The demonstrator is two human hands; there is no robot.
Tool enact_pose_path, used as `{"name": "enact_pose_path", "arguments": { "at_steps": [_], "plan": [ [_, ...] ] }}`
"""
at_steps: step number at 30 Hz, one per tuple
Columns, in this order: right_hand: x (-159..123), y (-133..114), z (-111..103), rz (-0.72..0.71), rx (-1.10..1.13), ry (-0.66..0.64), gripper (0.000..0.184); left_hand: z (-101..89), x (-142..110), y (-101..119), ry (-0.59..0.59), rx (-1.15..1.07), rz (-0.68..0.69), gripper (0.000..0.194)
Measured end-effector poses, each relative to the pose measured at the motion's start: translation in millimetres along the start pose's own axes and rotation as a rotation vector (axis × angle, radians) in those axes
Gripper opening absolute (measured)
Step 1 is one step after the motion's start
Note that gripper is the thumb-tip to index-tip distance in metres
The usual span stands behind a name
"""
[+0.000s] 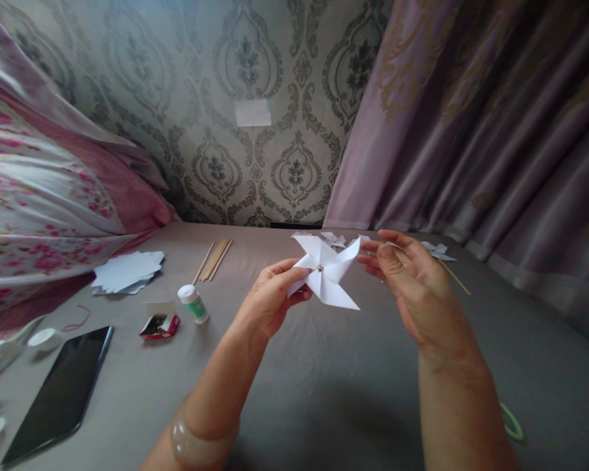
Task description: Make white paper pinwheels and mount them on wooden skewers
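My left hand [271,297] pinches a white paper pinwheel [328,271] at its left blades; a small metal pin shows at its centre. My right hand [406,275] is beside the pinwheel's right blade, fingers curled, touching the blade tip and holding a thin wooden stick [454,277] that runs down to the right behind the hand. Both hands are raised above a grey bed sheet [324,379].
On the sheet lie a stack of white paper squares [127,270], a bundle of wooden sticks [214,259], a small glue bottle [194,303], a red pin box [160,325], a black phone [59,391], finished pinwheels [436,250] at the back, curtain [471,118] on the right.
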State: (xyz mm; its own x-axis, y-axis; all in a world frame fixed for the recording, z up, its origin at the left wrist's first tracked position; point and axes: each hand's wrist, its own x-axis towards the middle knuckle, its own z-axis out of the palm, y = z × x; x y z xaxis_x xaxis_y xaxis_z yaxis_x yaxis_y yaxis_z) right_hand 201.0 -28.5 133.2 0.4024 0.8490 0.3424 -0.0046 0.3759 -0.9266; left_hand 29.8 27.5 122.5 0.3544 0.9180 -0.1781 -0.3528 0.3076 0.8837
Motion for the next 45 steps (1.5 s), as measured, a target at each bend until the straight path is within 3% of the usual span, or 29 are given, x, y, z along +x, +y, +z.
{"name": "enact_pose_path", "arguments": {
  "at_steps": [4, 8, 13, 17, 22, 28, 36, 40, 45],
  "plan": [
    [1.9, 7.4, 0.3, 0.182, -0.009, -0.161, 0.061, -2.0, 2.1, -1.9, -0.056, 0.078, -0.024, 0.021],
    [3.6, 16.8, 6.7, 0.25, -0.091, -0.219, 0.054, -4.9, 5.3, -2.8, -0.056, 0.073, -0.015, 0.022],
    [8.5, 23.5, 18.9, 0.299, 0.07, -0.027, 0.041, -7.3, 5.9, 2.8, -0.087, -0.082, -0.025, 0.029],
    [10.6, 30.3, 29.2, 0.297, 0.209, 0.182, 0.039, -6.2, 6.5, 1.2, -0.045, -0.048, 0.03, 0.04],
    [9.3, 40.7, 38.7, 0.316, 0.271, 0.232, 0.039, -6.1, 15.8, -13.2, 0.029, 0.026, 0.063, 0.046],
    [13.0, 53.3, 36.5, 0.422, 0.175, 0.098, 0.039, -14.9, 29.5, -20.7, 0.129, 0.024, 0.087, 0.032],
    [21.3, 70.7, 23.9, 0.428, 0.049, -0.096, 0.062, -24.1, 38.2, -26.1, 0.245, 0.049, 0.082, 0.027],
    [22.7, 81.9, 23.2, 0.468, 0.075, -0.128, 0.064, -27.3, 42.1, -31.1, 0.268, 0.082, 0.081, 0.026],
    [21.5, 94.8, 25.0, 0.51, 0.151, -0.117, 0.052, -33.1, 48.3, -37.0, 0.263, 0.143, 0.092, 0.027]
  ]
}}
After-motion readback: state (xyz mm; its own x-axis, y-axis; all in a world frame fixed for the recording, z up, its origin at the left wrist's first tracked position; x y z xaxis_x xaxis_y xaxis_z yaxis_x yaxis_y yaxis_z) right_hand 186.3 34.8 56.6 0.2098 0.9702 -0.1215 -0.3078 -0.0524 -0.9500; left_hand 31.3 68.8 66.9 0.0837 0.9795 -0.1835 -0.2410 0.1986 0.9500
